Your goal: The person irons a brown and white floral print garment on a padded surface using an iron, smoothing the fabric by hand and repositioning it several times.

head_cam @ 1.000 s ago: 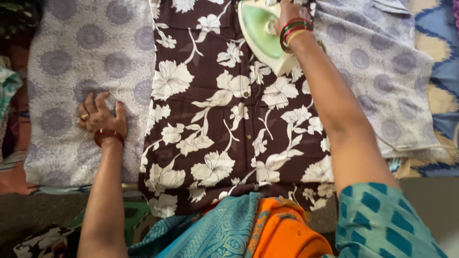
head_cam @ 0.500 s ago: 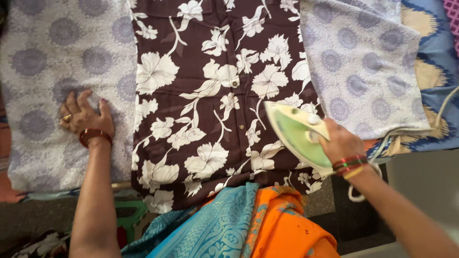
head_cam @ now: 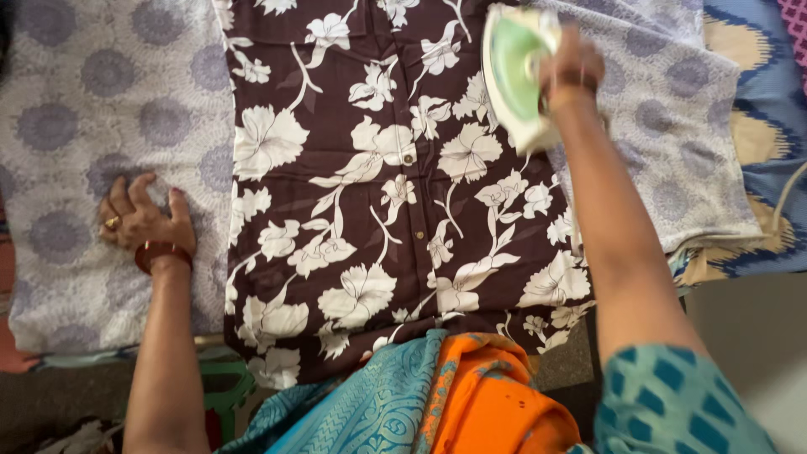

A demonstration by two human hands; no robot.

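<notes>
Iron [head_cam: 514,71] now farther up shirt [head_cam: 378,193], right hand [head_cam: 574,63] grip closed around it.

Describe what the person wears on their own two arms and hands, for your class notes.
The left hand has a gold-coloured ring on one finger and a reddish-brown bangle at the wrist. The right hand wears bangles at the wrist, blurred. The right arm has a short teal sleeve with dark blue patches.

A pale cloth [head_cam: 84,76] with round purple flowers covers the table, reaching out past both hands. A blue and yellow blanket [head_cam: 761,160] lies right of the right hand. Below, near the elbows, the floor [head_cam: 748,336] is grey (a green thing [head_cam: 225,395] stands there). The light is soft.
</notes>
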